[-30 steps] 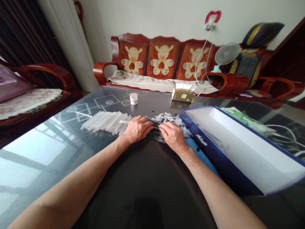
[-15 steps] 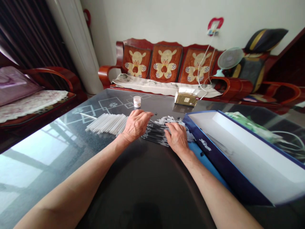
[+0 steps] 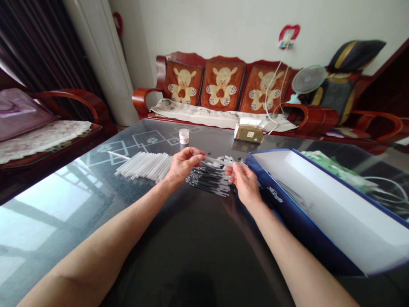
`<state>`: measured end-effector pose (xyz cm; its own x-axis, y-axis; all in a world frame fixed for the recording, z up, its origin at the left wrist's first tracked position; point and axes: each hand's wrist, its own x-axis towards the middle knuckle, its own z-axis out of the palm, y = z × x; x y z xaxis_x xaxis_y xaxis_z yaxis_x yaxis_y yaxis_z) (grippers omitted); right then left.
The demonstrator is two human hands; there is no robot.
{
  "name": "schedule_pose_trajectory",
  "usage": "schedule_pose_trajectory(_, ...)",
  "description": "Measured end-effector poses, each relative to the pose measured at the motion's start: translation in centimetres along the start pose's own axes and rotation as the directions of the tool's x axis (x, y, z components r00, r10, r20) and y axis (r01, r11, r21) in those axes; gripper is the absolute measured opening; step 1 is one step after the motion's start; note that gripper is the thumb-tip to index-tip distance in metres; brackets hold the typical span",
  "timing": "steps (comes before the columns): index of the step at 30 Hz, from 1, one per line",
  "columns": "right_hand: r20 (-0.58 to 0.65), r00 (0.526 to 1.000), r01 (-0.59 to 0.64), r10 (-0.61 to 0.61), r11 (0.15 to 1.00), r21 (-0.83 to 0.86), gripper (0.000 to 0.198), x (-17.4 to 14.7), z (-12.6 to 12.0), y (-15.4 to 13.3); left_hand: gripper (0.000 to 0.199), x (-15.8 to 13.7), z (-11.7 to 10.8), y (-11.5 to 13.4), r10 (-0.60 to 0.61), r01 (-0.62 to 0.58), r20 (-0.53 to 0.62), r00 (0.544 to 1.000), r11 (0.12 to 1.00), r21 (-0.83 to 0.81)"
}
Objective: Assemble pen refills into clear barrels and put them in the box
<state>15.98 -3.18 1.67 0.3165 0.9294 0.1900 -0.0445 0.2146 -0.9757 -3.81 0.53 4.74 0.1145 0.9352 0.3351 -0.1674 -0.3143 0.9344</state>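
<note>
tube [image 3: 218, 160] pinched in our left hand [image 3: 184, 164] and right hand [image 3: 244, 182], we could, dipping low, scatter rods [image 3: 207, 179] toward the table's far edge [image 3: 209, 131].

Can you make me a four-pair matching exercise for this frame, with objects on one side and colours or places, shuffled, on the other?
Column 1
1. White tubes
2. Long box
3. Dark thin sticks
4. Small white cup

Column 2
A. Dark blue outside, white inside
B. Upright on the table, beyond the left hand
C. Bunched between the left hand and right hand
D. Side by side, just left of the left hand

Pairs: 1-D, 2-A, 3-C, 4-B
</note>
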Motion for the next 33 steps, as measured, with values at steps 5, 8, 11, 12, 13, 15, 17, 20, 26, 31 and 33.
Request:
schedule_pose_trajectory(5, -0.018, 0.989, -0.143, 0.148, 0.974, 0.178, 0.035, 0.2, -0.3, -0.6, 0.017, -0.7, -0.5, -0.3, 0.147, -0.280, 0.252, 0.957, 0.700, 0.657)
schedule_pose_trajectory(8, 0.006, 0.989, -0.146, 0.146, 0.981, 0.131, 0.033, -0.3, 0.3, -0.7, 0.022, -1.3, -0.4, 0.4, 0.217, -0.502, 0.460, 0.861, 0.224, 0.835)
schedule_pose_trajectory(11, 0.060, 0.984, -0.174, 0.169, 0.981, 0.091, 0.032, -1.1, 1.0, -0.9, 0.027, -1.8, 0.2, 0.6, 0.201, -0.551, 0.537, 0.819, 0.015, 0.834)
schedule_pose_trajectory(12, 0.078, 0.980, -0.192, 0.186, 0.977, 0.087, 0.032, -1.3, 1.2, -0.9, 0.028, -2.0, 0.4, 0.5, 0.202, -0.561, 0.550, 0.810, -0.003, 0.828)
schedule_pose_trajectory(13, 0.097, 0.974, -0.215, 0.207, 0.972, 0.089, 0.032, -1.4, 1.3, -0.8, 0.028, -2.1, 0.5, 0.4, 0.205, -0.571, 0.561, 0.802, -0.011, 0.821)
schedule_pose_trajectory(15, 0.143, 0.955, -0.276, 0.260, 0.956, 0.100, 0.033, -1.6, 1.4, -0.7, 0.027, -2.2, 0.8, 0.1, 0.210, -0.590, 0.579, 0.788, -0.014, 0.807)
schedule_pose_trajectory(17, 0.184, 0.937, -0.319, 0.297, 0.942, 0.107, 0.035, -1.5, 1.2, -0.6, 0.028, -2.3, 0.8, -0.1, 0.206, -0.606, 0.596, 0.776, -0.017, 0.795)
schedule_pose_trajectory(20, 0.217, 0.929, -0.329, 0.300, 0.937, 0.113, 0.036, -1.4, 1.0, -0.4, 0.028, -2.3, 0.7, -0.3, 0.208, -0.629, 0.618, 0.758, -0.015, 0.777)
schedule_pose_trajectory(26, 0.226, 0.923, -0.357, 0.311, 0.910, 0.208, 0.037, -1.3, 1.0, -0.4, 0.028, -2.3, 0.8, -0.8, 0.242, -0.635, 0.613, 0.752, 0.014, 0.773)
schedule_pose_trajectory(31, 0.218, 0.930, -0.353, 0.296, 0.885, 0.304, 0.036, -1.3, 1.3, -0.5, 0.023, -3.2, 1.8, -1.1, 0.227, -0.573, 0.543, 0.808, 0.090, 0.815)
schedule_pose_trajectory(33, 0.197, 0.948, -0.302, 0.248, 0.899, 0.316, 0.034, -1.4, 1.5, -0.4, 0.023, -3.5, 2.3, -1.0, 0.195, -0.519, 0.487, 0.852, 0.188, 0.834)
